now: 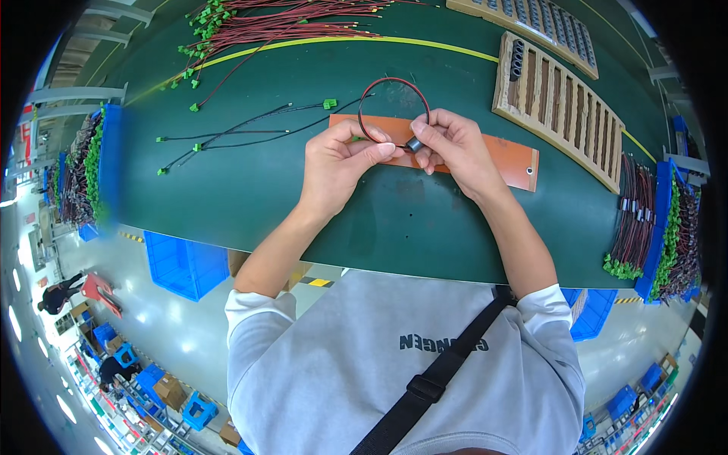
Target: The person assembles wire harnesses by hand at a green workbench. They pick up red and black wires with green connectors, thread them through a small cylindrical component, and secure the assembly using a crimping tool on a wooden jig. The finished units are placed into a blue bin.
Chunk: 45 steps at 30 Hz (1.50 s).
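Note:
A red-and-black cable (392, 79) arcs in a loop above my two hands. My left hand (343, 155) pinches the cable's end between thumb and fingers. My right hand (458, 150) is closed round a small black cylinder (413, 144), its thumb and index finger on it, where the cable's ends come together. Whether the cable passes through the cylinder cannot be made out. Both hands are over an orange-brown strip board (509, 161) on the green table (250, 197). Just left of the board lie several loose dark cables (243, 132) with green connectors.
A pile of red-and-black cables (303, 23) with green connectors lies at the far left. A slotted wooden rack (565, 106) stands at the right, with another rack (542, 30) of grey cylinders behind. Bundled cables (635, 212) lie by a blue bin (660, 227) at the right edge.

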### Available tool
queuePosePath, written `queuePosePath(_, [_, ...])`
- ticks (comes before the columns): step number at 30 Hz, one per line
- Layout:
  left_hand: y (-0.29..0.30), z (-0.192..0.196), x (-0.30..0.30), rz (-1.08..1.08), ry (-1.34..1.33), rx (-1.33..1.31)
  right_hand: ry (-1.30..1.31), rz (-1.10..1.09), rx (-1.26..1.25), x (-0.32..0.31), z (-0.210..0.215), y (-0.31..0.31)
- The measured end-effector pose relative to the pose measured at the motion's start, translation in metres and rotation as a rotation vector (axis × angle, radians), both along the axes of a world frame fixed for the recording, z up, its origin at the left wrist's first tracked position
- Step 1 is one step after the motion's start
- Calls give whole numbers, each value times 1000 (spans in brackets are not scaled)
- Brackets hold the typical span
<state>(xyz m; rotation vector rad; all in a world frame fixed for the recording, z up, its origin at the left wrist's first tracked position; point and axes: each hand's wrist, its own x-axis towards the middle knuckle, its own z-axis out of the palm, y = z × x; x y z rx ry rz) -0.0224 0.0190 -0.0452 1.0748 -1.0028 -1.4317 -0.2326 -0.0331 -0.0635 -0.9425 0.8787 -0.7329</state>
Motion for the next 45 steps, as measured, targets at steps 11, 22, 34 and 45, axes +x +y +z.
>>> queuePosePath(11, [6,-18,-7,5,91,-94,-11,-33,23,1,3,1])
queuePosePath(22, [14,-11,-19,20,-2,-153,-14,-75,16,3,1,2])
queuePosePath(34, [8,-22,-28,200,-620,-628,-9,-124,-69,7,6,11])
queuePosePath(45, [-1,-12,-16,93,-523,-469,-96,-128,-36,3,-1,17])
